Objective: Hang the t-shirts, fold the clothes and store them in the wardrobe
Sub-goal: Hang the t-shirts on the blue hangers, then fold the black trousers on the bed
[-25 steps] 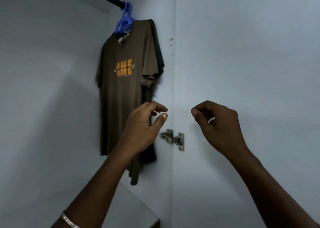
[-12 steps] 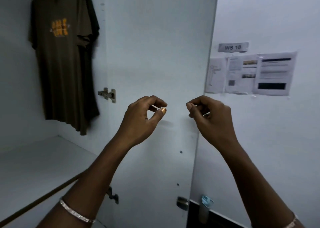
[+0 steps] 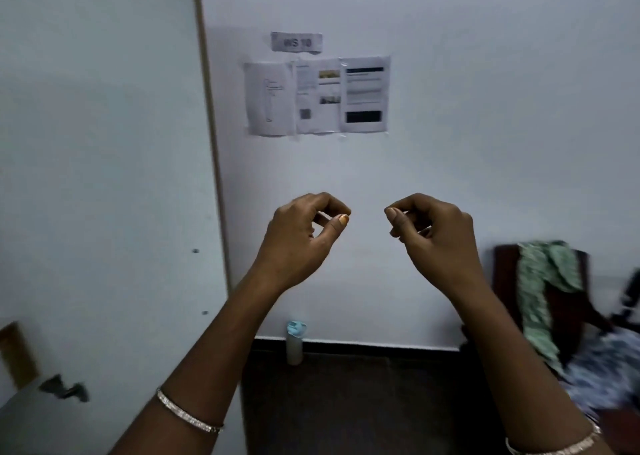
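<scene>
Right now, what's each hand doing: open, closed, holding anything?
Left hand: closed, fingers curled, holding nothing.
Right hand: closed, fingers curled, holding nothing.

- a pale wall [image 3: 485,108] fills most of the view;
- a small grey label [image 3: 296,42] is stuck high on it and reads "WS 10", a little blurred;
- just under the label, three paper sheets hang side by side, edges touching: the left sheet [image 3: 268,98] is nearly blank with a thin drawing; the middle sheet [image 3: 318,96] has small pictures and a square code; the right sheet [image 3: 365,94] has black bars at top and bottom; the text is too blurred to read;
- a black strip [image 3: 381,345] runs along the foot of the wall;
- a dark floor [image 3: 363,402] lies below;
- a pale bottle [image 3: 295,344] with a light blue cap stands upright on the floor, against the wall;
- a dark brown chair [image 3: 507,281] stands at the right, near the wall.
</scene>
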